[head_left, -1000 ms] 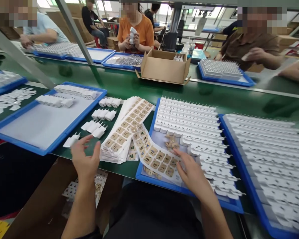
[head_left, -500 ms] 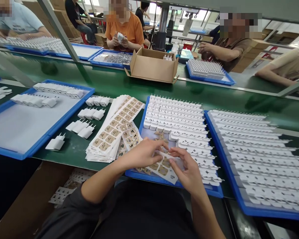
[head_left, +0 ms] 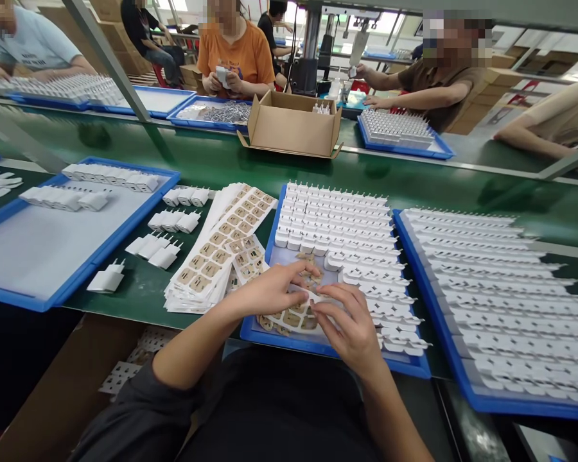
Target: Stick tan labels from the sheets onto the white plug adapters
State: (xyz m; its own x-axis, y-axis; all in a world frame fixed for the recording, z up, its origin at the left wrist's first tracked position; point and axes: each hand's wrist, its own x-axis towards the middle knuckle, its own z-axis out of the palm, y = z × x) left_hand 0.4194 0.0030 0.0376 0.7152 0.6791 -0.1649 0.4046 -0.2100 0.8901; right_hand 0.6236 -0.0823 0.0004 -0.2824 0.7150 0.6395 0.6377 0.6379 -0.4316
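My left hand [head_left: 274, 289] and my right hand [head_left: 347, 324] meet over the near end of the middle blue tray [head_left: 318, 347]. Both pinch a white sheet of tan labels [head_left: 293, 316] that lies there. The fingertips of the two hands nearly touch above the sheet. Rows of white plug adapters [head_left: 340, 221] fill the far part of this tray. A small heap of loose tan labels [head_left: 313, 262] lies just beyond my left fingers. A stack of label sheets [head_left: 221, 247] rests on the green belt to the left of the tray.
Loose white adapters [head_left: 166, 240] lie on the belt left of the stack. A mostly bare blue tray [head_left: 52, 237] is at left, a full one [head_left: 491, 289] at right. An open cardboard box [head_left: 291, 125] and several seated workers are across the belt.
My left hand swung from the belt near the loose adapters over to the label sheet and joined my right hand. Both hands then drew slightly nearer on the sheet. The camera shifted right.
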